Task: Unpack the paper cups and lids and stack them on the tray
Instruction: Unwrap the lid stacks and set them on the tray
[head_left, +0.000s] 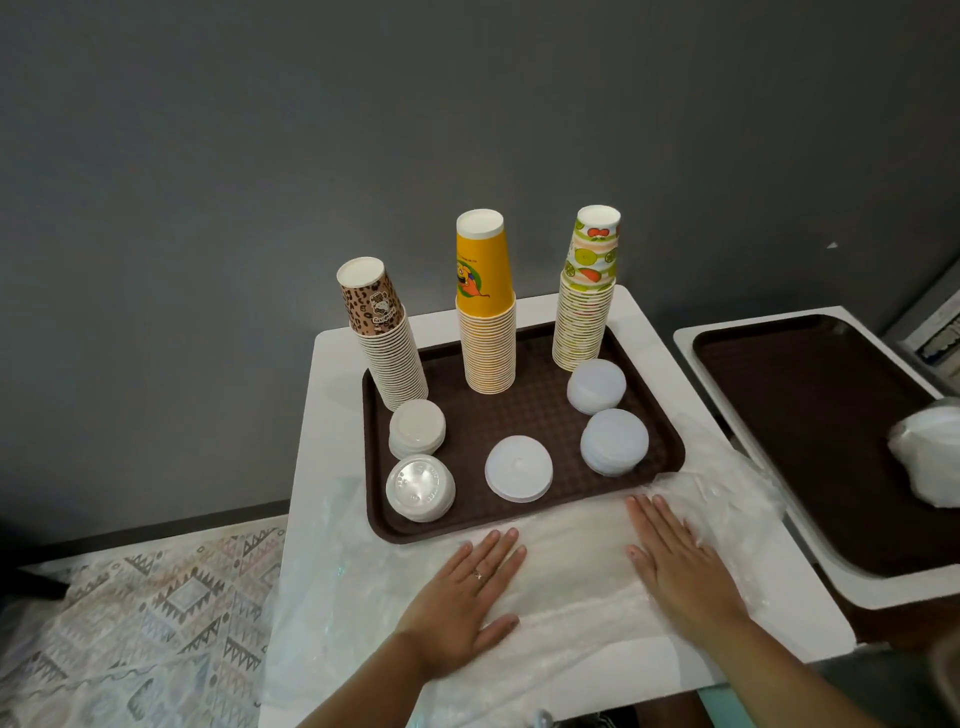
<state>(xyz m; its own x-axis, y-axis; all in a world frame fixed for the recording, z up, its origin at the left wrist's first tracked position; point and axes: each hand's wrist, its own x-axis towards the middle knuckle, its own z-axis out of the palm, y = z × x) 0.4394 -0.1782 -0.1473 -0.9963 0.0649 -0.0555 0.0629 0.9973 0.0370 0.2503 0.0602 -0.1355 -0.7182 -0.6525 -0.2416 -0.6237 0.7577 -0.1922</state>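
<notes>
A brown tray (524, 415) sits on a white table. At its back stand three upside-down cup stacks: leopard-print (387, 343), yellow (487, 312) and fruit-print (587, 301). In front lie several white lid stacks: two at the left (417, 427) (420, 487), one in the middle (518, 467), two at the right (596, 385) (614, 440). My left hand (467, 587) and my right hand (675, 556) lie flat, fingers straight, on clear plastic wrapping (571, 582) in front of the tray.
A second brown tray (810, 426) sits on another white table at the right, with a white plastic bundle (930, 452) at its right edge. A patterned cloth (145, 613) lies low at the left. A grey wall stands behind.
</notes>
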